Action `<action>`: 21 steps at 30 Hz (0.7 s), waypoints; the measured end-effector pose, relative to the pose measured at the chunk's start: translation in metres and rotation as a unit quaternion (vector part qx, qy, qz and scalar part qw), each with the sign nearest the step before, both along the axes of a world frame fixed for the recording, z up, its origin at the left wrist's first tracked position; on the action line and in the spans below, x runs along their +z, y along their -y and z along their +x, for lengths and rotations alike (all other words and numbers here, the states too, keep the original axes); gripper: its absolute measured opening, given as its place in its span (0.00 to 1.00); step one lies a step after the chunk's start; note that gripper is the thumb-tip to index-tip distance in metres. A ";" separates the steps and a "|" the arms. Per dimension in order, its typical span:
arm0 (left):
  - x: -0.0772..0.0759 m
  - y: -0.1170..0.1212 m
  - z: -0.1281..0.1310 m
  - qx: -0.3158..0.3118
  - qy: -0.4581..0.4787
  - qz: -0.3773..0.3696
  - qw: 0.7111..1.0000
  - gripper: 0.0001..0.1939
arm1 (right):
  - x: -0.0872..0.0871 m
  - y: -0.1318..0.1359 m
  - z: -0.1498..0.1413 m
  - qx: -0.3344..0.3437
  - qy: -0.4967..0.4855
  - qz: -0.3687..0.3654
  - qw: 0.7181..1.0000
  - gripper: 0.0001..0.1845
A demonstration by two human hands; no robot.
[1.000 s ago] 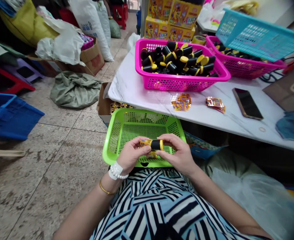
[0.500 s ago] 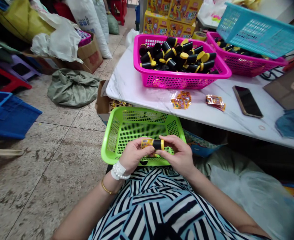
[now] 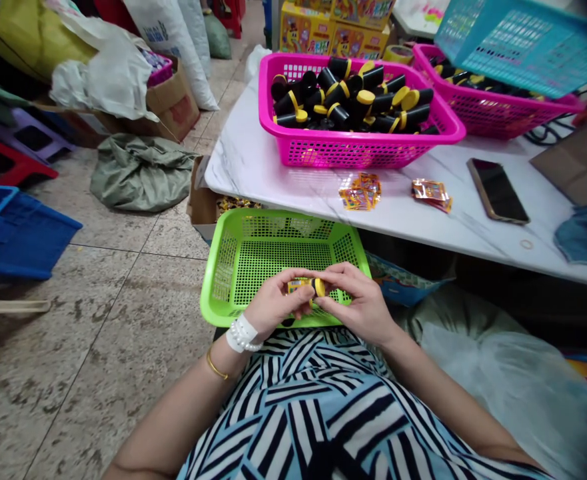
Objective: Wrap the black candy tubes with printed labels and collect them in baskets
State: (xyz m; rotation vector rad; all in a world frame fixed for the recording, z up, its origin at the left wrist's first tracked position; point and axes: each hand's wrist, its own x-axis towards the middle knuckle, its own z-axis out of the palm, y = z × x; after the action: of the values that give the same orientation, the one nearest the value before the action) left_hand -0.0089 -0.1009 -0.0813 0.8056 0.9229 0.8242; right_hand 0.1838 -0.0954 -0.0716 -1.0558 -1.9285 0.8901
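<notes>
Two bare hands, the left hand [image 3: 273, 303] and the right hand [image 3: 360, 300], grip one black-and-yellow tube [image 3: 304, 286] just above a lime-green mesh basket [image 3: 273, 217], over a striped dress [image 3: 313, 407].
A white marble-patterned table [image 3: 258, 157] stands ahead and carries two magenta mesh baskets. The nearer magenta basket [image 3: 353, 159] is heaped with similar tubes, too many to count. The farther magenta basket [image 3: 493, 120] lies partly under one tilted teal mesh basket [image 3: 518, 47]. Also on the table are one smartphone [image 3: 497, 190] and two small piles of foil sachets [image 3: 359, 192] [image 3: 430, 195]. Fingers of both hands close around the tube from either side, partly hiding it. One pearl bracelet [image 3: 240, 333] and one gold bangle [image 3: 216, 365] circle the left wrist.
</notes>
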 end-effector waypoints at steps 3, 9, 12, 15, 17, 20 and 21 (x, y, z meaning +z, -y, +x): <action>-0.002 0.004 -0.004 0.010 0.027 -0.044 0.999 0.22 | -0.009 0.003 -0.002 -0.032 -0.020 0.003 0.999 0.23; -0.003 0.002 -0.002 0.027 0.012 -0.006 1.000 0.17 | -0.010 0.002 -0.010 -0.010 -0.025 0.037 0.999 0.15; -0.002 0.002 -0.003 0.021 0.022 -0.008 0.999 0.19 | -0.007 -0.002 -0.006 0.004 -0.026 0.043 0.999 0.13; -0.002 0.002 -0.008 0.016 0.010 -0.039 0.999 0.22 | -0.011 -0.003 -0.002 -0.010 -0.025 0.063 0.998 0.14; -0.002 0.002 -0.011 0.014 -0.010 -0.050 0.999 0.21 | -0.014 -0.002 0.000 -0.015 -0.022 0.072 0.997 0.15; 0.000 0.004 -0.011 0.016 -0.031 -0.031 0.999 0.20 | -0.013 0.001 -0.002 -0.011 -0.037 0.073 0.997 0.15; 0.001 0.006 -0.010 0.022 -0.034 -0.013 0.999 0.19 | -0.010 0.003 -0.004 -0.015 -0.048 0.074 0.996 0.15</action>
State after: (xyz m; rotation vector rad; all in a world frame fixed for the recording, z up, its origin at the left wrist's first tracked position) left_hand -0.0191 -0.1065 -0.0799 0.7981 1.0125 0.8253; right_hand 0.1802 -0.0984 -0.0818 -0.9347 -1.8629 0.7549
